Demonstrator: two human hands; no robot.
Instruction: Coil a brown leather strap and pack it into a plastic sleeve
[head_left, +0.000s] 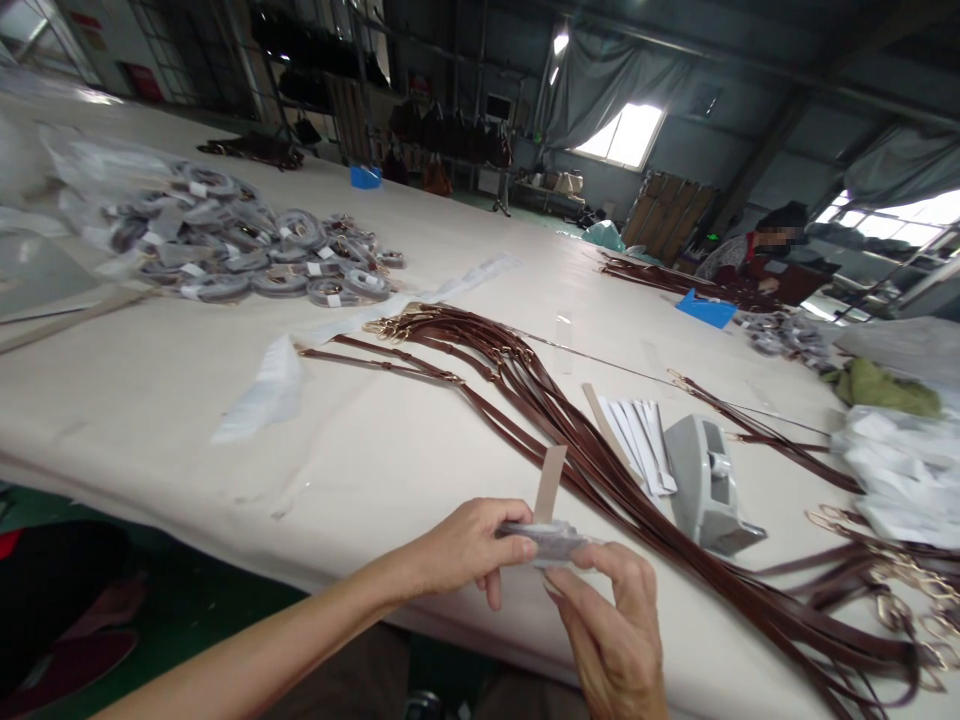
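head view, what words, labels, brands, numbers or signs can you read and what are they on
No text can be read anywhere.
Red wall sign: too small and blurred.
Green lit sign: too small.
White bands on the coils: no lettering visible.
Grey bundle: blurred, none legible.

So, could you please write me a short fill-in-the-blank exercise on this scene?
The wrapped bundle between the left hand and right hand is mostly ______.
The long straps with gold-colored clasps are ______.
In the picture, the white strips lie to the ______ of the gray tape dispenser.

Missing words: gray; brown; left.
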